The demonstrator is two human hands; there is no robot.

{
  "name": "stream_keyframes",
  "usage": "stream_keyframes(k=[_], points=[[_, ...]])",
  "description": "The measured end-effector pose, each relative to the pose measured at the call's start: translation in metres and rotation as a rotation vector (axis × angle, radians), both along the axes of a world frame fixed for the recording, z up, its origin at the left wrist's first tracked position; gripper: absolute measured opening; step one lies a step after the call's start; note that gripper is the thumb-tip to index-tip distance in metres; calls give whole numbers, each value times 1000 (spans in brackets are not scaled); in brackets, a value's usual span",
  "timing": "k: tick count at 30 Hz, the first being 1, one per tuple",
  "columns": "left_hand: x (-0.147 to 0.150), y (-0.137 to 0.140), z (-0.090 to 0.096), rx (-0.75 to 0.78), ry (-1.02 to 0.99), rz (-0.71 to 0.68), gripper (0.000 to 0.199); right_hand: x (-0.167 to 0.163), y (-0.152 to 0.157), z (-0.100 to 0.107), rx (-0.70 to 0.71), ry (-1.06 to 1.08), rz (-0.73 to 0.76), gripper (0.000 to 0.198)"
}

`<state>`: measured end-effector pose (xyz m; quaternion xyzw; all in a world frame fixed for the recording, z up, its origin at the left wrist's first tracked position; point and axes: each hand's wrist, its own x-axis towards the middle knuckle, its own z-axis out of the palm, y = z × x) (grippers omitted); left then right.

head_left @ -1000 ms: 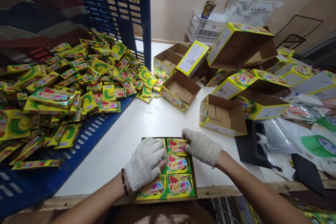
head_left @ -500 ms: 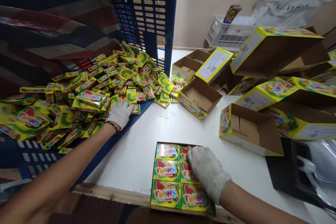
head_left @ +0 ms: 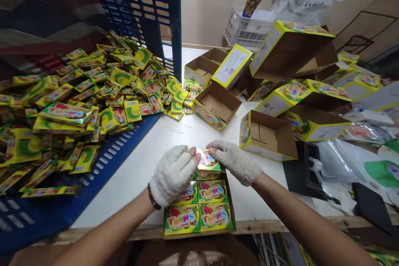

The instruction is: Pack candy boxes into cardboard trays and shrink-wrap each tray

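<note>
A small yellow-green printed candy box [head_left: 208, 161] is held between my two hands, over the far end of an open display carton [head_left: 230, 212]. My left hand [head_left: 174, 172], in a white knitted glove with bare fingertips, pinches its left side. My right hand [head_left: 235, 161], gloved alike, grips its right edge. Below them the carton holds several matching boxes marked TWINS [head_left: 215, 216], lying flat in two columns. My left hand hides part of the left column. The carton sits at the table's front edge.
A blue slatted crate [head_left: 124, 153] on the left holds a heap of small boxes [head_left: 115, 77], some spilled onto the white table [head_left: 131, 191]. Open brown-lined cartons [head_left: 268, 133] are stacked at the right. Behind stands a white basket [head_left: 246, 29]; a black device [head_left: 314, 166] lies right.
My left hand has moved from the heap in the crate to the carton and now grips a candy box. My right hand has closed on that box too. The view has shifted right.
</note>
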<state>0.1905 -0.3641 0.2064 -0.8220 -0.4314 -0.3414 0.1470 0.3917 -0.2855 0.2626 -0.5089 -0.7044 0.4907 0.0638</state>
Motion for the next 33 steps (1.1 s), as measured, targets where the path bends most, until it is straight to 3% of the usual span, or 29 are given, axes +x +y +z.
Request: stream_keyframes(k=[2,5,16,19,23,25,28,30,32,33], points=[[20,-10,-6,-165,-62,50,33,11,1,-4,54,-96,9,18],[25,-25,-17,-382,-72,67,34,21,-5,-15,138,-271,0,10],[20,-40,-22,-508,98,-51,33,7,-24,-38,276,-457,82,10],[25,-39,-21,-526,89,-87,38,8,-25,-48,468,-464,196,13],[33,-41,-19,-630,160,-105,59,23,-25,-62,843,-363,361,11],[34,-41,-20,-652,144,-110,56,32,-26,-69,943,-273,374,10],[20,-32,-20,-597,-7,-157,36,43,-29,-79,978,-171,444,13],[-5,-14,-17,-506,-101,-24,30,46,-32,-82,1001,-150,507,16],[-41,14,-12,-460,-117,306,34,44,-34,-84,1008,-176,555,17],[-61,30,-9,-526,-78,517,37,42,-35,-84,1009,-204,568,18]])
